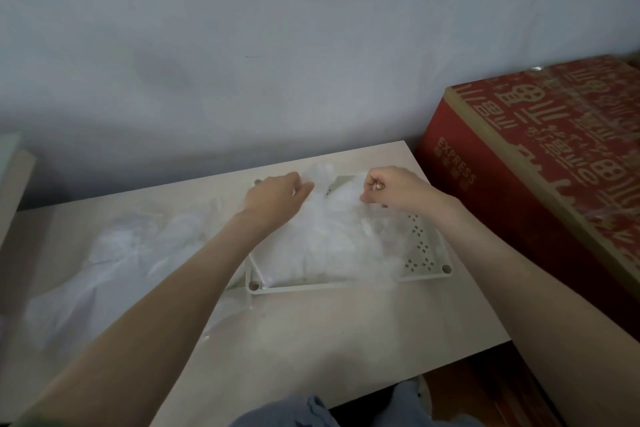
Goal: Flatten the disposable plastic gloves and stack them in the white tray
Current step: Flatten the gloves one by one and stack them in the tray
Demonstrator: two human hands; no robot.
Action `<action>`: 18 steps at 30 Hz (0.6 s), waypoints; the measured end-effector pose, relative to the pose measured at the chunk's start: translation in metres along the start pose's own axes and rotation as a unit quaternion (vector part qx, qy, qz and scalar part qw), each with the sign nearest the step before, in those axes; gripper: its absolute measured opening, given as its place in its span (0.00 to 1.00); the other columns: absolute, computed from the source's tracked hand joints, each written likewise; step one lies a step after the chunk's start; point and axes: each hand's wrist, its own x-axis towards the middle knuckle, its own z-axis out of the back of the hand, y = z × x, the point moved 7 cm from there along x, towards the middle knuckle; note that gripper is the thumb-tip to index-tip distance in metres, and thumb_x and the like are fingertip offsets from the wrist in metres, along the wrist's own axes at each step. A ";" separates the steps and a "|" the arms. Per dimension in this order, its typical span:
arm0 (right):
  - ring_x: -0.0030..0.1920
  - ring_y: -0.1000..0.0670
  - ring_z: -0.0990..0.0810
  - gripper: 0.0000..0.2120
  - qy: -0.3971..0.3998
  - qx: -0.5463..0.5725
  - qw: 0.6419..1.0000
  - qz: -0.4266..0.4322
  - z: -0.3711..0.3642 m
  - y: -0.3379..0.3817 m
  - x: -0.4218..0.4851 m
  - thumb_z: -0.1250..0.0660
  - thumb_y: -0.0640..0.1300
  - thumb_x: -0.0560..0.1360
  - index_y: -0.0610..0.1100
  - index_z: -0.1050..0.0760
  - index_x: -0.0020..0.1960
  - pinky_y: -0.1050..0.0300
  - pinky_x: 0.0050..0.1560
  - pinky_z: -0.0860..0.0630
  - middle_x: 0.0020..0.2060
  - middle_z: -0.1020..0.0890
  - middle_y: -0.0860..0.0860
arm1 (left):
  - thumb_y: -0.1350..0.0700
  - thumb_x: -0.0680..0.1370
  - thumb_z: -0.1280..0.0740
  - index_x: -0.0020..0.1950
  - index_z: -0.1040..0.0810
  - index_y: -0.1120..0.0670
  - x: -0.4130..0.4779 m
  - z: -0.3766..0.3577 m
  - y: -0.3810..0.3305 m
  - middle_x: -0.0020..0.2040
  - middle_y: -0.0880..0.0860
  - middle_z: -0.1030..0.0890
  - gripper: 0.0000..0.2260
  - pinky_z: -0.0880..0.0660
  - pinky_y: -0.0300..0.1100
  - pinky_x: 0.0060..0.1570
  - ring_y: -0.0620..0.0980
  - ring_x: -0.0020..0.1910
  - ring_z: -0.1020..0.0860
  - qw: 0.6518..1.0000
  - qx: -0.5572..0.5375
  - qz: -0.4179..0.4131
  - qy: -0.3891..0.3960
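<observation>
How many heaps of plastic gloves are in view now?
2. The tray heap lies in the white tray, held at its far end by the left hand and right hand; the table heap lies loose on the table, left of the tray. Single gloves cannot be counted.

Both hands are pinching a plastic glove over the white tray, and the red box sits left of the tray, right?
No: the head view shows the red box right of the white tray. The left hand and right hand pinch the plastic glove over it.
</observation>
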 end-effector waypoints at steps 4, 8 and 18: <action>0.45 0.50 0.26 0.05 -0.036 -0.045 0.998 0.026 -0.006 0.004 0.006 0.30 0.44 0.74 0.46 0.26 0.43 0.58 0.38 0.34 0.40 0.24 0.53 | 0.46 0.79 0.39 0.66 0.32 0.59 -0.010 -0.001 -0.012 0.63 0.58 0.29 0.22 0.35 0.50 0.60 0.59 0.61 0.31 0.987 0.093 -0.059 -0.119; 0.46 0.47 0.24 0.05 -0.053 -0.110 0.991 0.055 -0.008 0.009 0.008 0.32 0.45 0.76 0.45 0.26 0.46 0.57 0.37 0.37 0.42 0.23 0.51 | 0.49 0.74 0.39 0.58 0.30 0.58 -0.035 -0.003 -0.030 0.54 0.57 0.26 0.18 0.31 0.48 0.51 0.57 0.50 0.28 0.951 0.052 -0.202 -0.226; 0.60 0.43 0.32 0.19 -0.203 -0.219 0.950 0.088 0.000 0.021 -0.005 0.34 0.44 0.75 0.43 0.29 0.65 0.52 0.57 0.42 0.58 0.27 0.47 | 0.53 0.74 0.42 0.42 0.25 0.58 -0.044 -0.031 -0.028 0.37 0.53 0.25 0.10 0.31 0.43 0.34 0.54 0.32 0.28 0.947 0.036 -0.299 -0.114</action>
